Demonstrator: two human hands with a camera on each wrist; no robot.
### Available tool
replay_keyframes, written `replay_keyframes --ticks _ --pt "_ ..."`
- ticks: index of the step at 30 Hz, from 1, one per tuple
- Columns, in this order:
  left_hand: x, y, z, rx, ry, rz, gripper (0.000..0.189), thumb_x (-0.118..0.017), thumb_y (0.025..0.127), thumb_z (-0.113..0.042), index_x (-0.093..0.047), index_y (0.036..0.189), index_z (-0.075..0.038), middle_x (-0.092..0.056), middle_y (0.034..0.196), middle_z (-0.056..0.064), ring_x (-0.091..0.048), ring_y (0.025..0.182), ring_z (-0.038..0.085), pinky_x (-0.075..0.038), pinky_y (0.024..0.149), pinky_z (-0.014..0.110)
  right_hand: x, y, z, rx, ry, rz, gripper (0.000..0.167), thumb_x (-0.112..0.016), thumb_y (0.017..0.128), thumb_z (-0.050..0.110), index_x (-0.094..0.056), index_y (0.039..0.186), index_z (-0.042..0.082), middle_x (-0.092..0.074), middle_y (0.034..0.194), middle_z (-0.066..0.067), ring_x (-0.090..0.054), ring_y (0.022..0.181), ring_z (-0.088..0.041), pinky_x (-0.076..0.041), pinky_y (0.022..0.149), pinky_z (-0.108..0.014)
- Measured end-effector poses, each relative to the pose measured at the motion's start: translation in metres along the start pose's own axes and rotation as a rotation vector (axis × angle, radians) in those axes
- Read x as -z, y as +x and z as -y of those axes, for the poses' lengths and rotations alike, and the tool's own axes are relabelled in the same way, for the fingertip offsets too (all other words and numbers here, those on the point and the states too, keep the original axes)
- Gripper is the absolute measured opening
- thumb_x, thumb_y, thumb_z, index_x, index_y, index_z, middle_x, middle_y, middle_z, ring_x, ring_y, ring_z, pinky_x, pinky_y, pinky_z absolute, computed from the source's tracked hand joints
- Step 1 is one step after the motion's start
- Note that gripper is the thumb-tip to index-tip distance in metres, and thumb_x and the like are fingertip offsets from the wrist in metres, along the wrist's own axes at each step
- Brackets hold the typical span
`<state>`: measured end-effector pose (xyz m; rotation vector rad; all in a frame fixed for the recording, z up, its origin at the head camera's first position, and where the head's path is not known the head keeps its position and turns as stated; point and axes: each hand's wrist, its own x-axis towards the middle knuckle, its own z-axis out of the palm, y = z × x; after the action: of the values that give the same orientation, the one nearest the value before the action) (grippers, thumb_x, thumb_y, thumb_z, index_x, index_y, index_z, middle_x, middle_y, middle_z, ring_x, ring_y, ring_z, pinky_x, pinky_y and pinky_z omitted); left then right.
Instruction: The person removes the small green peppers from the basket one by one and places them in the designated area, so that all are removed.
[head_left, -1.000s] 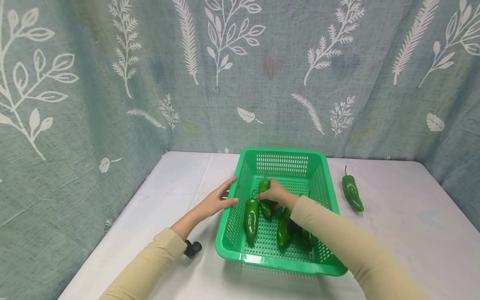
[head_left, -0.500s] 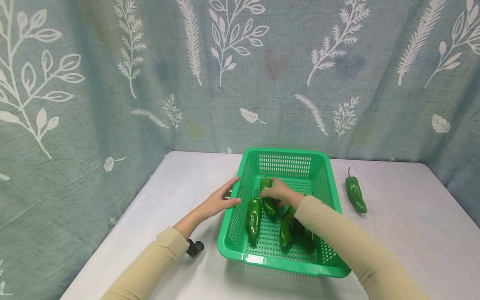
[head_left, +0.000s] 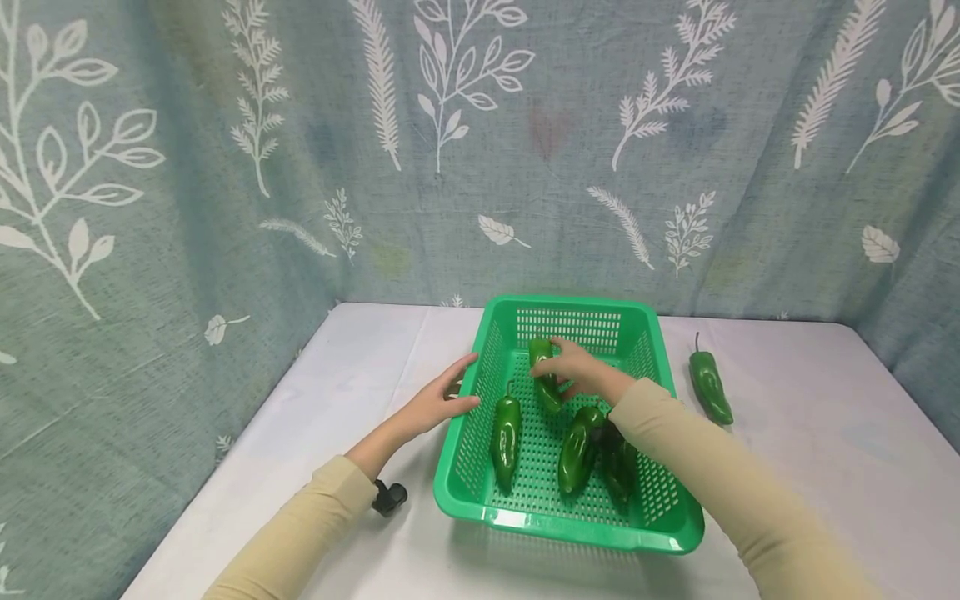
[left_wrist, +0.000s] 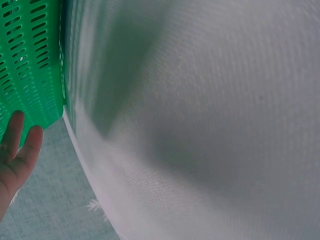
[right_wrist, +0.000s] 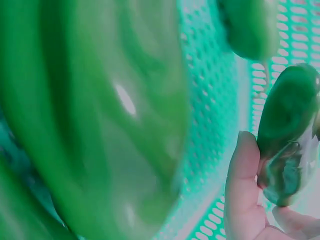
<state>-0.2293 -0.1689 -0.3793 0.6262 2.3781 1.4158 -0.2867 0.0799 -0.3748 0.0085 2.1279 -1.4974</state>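
Note:
In the head view my right hand (head_left: 583,370) grips a green chili pepper (head_left: 543,358) over the back part of a green plastic basket (head_left: 570,540). The right wrist view has the same pepper (right_wrist: 287,115) between thumb and fingers. My left hand (head_left: 431,404) is at the basket's left wall, fingers spread, thumb and fingertips right at the rim; its fingers (left_wrist: 30,145) show straight in the left wrist view. Another pepper (head_left: 506,442) lies along the basket's left side. Two more, a glossy pepper (head_left: 577,454) and a darker pepper (head_left: 618,471), lie side by side at the front right, partly under the right wrist.
One more green pepper (head_left: 710,387) lies on the white tablecloth (head_left: 810,467) to the right of the basket. A small black device (head_left: 390,497) is by the left wrist. Behind the table hangs a leaf-patterned curtain (head_left: 555,217).
My right hand has lifted the pepper slightly and shifted it right and back within the basket, uncovering more of the front peppers. The left hand stays at the rim.

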Motion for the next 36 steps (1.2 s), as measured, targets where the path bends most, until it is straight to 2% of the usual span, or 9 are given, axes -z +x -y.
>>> replay_keyframes --ticks 5,10,15,17,24,28,31,36 --pt "0.000 0.008 0.020 -0.003 -0.009 -0.013 0.072 -0.054 0.091 -0.022 -0.012 0.148 -0.014 -0.031 0.143 0.022 -0.044 0.120 0.040 -0.044 0.090 0.049 0.013 -0.007 0.008 0.009 0.016 -0.011 0.085 -0.062 0.086 0.018 -0.004 0.149 0.017 -0.021 0.146 -0.023 -0.036 0.124 -0.045 -0.048 0.085 -0.049" --pt "0.001 0.009 0.024 -0.013 -0.020 -0.019 0.074 -0.057 0.089 -0.029 -0.014 0.148 -0.016 -0.033 0.142 0.020 -0.046 0.119 0.038 -0.045 0.089 0.047 0.019 -0.015 0.015 0.022 0.000 -0.010 0.085 -0.061 0.087 0.019 -0.004 0.149 0.019 -0.021 0.147 -0.022 -0.037 0.124 -0.044 -0.050 0.083 -0.047" --pt "0.000 0.010 0.025 -0.008 -0.005 -0.020 0.072 -0.055 0.090 -0.023 -0.014 0.148 -0.017 -0.033 0.143 0.020 -0.046 0.119 0.037 -0.045 0.090 0.048 0.023 -0.024 0.019 0.035 0.000 -0.012 0.086 -0.062 0.086 0.019 -0.004 0.149 0.019 -0.020 0.147 -0.022 -0.036 0.125 -0.044 -0.051 0.081 -0.046" --pt "0.000 0.010 0.023 -0.007 0.003 -0.021 0.071 -0.054 0.091 -0.019 -0.013 0.148 -0.015 -0.032 0.143 0.021 -0.045 0.120 0.038 -0.044 0.090 0.048 0.025 -0.027 0.021 0.045 0.002 -0.014 0.086 -0.062 0.086 0.019 -0.004 0.149 0.020 -0.020 0.147 -0.022 -0.035 0.126 -0.043 -0.050 0.081 -0.046" --pt "0.000 -0.003 -0.006 -0.022 0.001 -0.005 0.071 -0.054 0.091 -0.018 -0.013 0.147 -0.005 -0.032 0.141 0.026 -0.045 0.119 0.041 -0.045 0.090 0.047 0.036 -0.041 0.028 0.090 -0.019 -0.021 0.085 -0.062 0.087 0.022 -0.003 0.149 0.021 -0.020 0.147 -0.020 -0.036 0.126 -0.040 -0.050 0.083 -0.045" --pt "0.000 -0.004 -0.008 -0.020 -0.005 -0.004 0.071 -0.054 0.091 -0.020 -0.013 0.147 -0.007 -0.031 0.142 0.026 -0.044 0.120 0.041 -0.044 0.091 0.048 0.051 -0.047 0.028 0.098 -0.007 -0.026 0.085 -0.060 0.088 0.022 0.000 0.149 0.021 -0.018 0.148 -0.021 -0.033 0.127 -0.042 -0.049 0.084 -0.046" --pt "0.000 -0.003 -0.006 -0.021 -0.006 0.000 0.071 -0.054 0.091 -0.020 -0.012 0.148 -0.007 -0.031 0.142 0.026 -0.043 0.120 0.041 -0.044 0.091 0.048 0.064 -0.051 0.028 0.105 0.005 -0.040 0.085 -0.059 0.089 0.021 0.001 0.149 0.020 -0.017 0.147 -0.023 -0.032 0.127 -0.043 -0.048 0.086 -0.049" --pt "0.001 0.007 0.015 -0.031 -0.016 -0.003 0.071 -0.054 0.091 -0.021 -0.012 0.148 -0.010 -0.030 0.143 0.024 -0.043 0.121 0.040 -0.043 0.092 0.050 0.086 -0.061 0.025 0.115 0.000 -0.063 0.085 -0.058 0.089 0.022 0.003 0.149 0.020 -0.017 0.147 -0.025 -0.031 0.126 -0.045 -0.045 0.089 -0.052"
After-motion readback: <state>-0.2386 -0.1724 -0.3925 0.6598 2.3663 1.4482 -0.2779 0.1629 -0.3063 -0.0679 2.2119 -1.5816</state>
